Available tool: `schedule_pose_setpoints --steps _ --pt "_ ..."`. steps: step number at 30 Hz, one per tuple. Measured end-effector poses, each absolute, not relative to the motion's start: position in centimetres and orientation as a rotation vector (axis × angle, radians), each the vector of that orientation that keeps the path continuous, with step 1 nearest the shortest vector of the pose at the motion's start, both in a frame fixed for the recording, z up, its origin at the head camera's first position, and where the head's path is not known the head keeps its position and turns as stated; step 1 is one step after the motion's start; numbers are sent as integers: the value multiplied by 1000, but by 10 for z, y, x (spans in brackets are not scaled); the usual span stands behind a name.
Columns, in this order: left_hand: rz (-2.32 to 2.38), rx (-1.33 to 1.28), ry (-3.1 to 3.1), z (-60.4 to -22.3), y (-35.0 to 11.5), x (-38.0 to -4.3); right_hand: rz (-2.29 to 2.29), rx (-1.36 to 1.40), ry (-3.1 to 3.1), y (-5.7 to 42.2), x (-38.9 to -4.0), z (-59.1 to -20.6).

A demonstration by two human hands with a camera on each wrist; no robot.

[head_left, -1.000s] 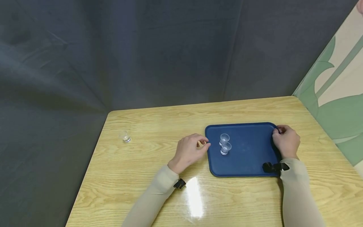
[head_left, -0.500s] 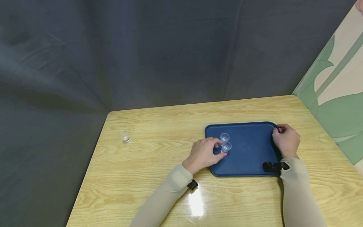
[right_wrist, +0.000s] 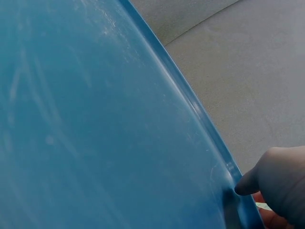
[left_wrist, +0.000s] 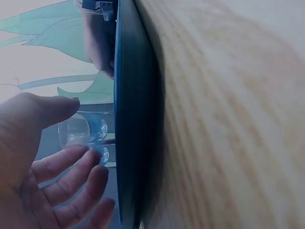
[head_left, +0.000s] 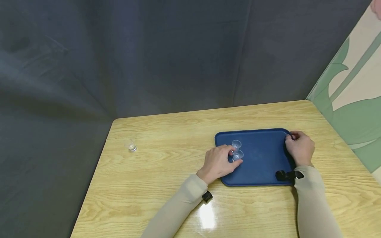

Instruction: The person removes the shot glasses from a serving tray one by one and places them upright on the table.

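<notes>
A blue tray [head_left: 262, 165] lies on the wooden table, bearing two small clear shot glasses that stand close together. My left hand [head_left: 218, 162] reaches over the tray's left rim, its thumb and index finger on either side of the nearer shot glass [head_left: 238, 155]. In the left wrist view that glass [left_wrist: 76, 128] sits between the thumb and the curled fingers. Just behind it is the farther shot glass [head_left: 236, 144]. My right hand [head_left: 300, 148] grips the tray's right rim; in the right wrist view the thumb presses over the edge, with fingers beneath.
A third shot glass [head_left: 132, 146] stands alone toward the table's far left. The wooden table [head_left: 166, 138] meets a dark cloth [head_left: 178, 66] at its back and left edges. A panel with a green leaf pattern [head_left: 360, 122] borders the right side.
My left hand has moved right, from the tray's left rim to the nearer shot glass, and its fingers have come around it. The right hand and tray have stayed put.
</notes>
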State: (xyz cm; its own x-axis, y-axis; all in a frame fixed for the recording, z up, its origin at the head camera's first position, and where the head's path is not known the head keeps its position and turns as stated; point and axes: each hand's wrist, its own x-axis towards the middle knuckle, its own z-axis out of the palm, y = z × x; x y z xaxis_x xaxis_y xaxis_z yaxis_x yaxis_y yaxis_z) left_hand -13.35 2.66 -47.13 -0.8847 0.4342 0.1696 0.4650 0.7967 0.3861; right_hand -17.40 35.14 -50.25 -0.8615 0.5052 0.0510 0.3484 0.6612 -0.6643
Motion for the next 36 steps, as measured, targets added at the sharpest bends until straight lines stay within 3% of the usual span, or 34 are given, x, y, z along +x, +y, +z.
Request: schedule_pose_setpoints --steps 36 --pt "-914 -744 -2801 -467 -2 -130 996 -692 -2652 353 -175 -503"
